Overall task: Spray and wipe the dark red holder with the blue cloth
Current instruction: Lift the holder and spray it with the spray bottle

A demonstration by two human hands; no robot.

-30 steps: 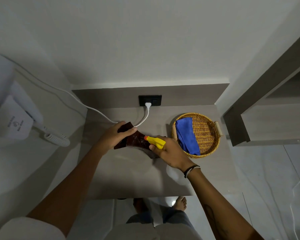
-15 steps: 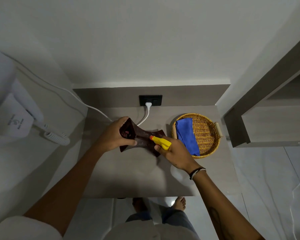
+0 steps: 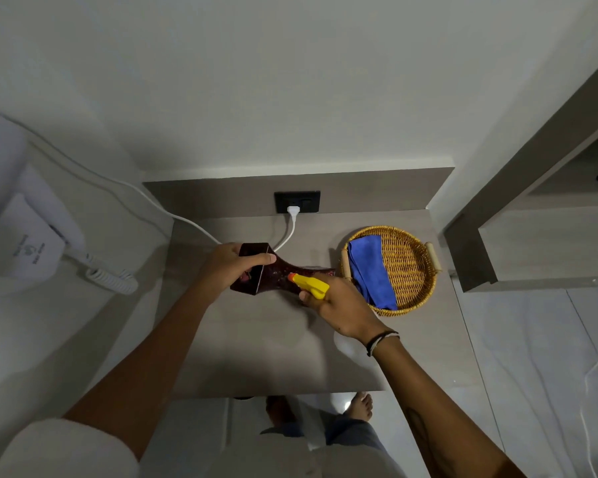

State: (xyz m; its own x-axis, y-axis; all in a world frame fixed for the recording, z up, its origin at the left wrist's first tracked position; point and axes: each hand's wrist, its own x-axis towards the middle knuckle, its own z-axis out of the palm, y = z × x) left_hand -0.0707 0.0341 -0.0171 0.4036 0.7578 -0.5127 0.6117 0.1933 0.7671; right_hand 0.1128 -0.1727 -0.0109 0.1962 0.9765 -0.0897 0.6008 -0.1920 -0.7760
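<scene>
The left hand (image 3: 230, 267) grips one end of the holder (image 3: 277, 270), tipped on its side near the counter's (image 3: 256, 339) rear edge. The right hand (image 3: 339, 308) clasps a yellow sprayer (image 3: 309, 285), nozzle against the holder. The cloth (image 3: 370, 270) lies in the basket (image 3: 411, 267) near the right rear corner.

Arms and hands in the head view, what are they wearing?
Both forearms are bare. A white sleeve covers the left upper arm. The right hand has a thin black-and-white band at the wrist, and a faint dark marking runs along that forearm. No gloves.
</scene>
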